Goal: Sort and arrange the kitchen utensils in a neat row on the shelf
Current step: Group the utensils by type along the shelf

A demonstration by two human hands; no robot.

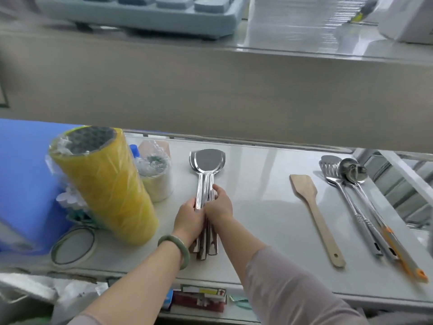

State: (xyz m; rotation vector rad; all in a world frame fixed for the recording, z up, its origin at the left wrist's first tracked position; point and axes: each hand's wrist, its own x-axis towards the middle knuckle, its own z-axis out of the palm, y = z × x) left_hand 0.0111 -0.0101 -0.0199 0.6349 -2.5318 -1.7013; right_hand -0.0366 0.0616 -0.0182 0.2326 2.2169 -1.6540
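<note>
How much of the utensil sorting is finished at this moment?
Done: wooden spatula and long steel utensils lie apart at the shelf's right. In hand: left hand and right hand square a stack of steel spatulas. Left: spacing the row evenly.

Both hands, left (188,219) and right (219,205), grip stacked steel spatulas (206,165) mid-shelf (257,207); a wooden spatula (314,212) and ladles (356,184) lie toward the right edge.

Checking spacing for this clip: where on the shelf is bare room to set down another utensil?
Bare shelf lies between the steel spatulas held by both hands and the wooden spatula. The left end is crowded around the yellow roll.
</note>
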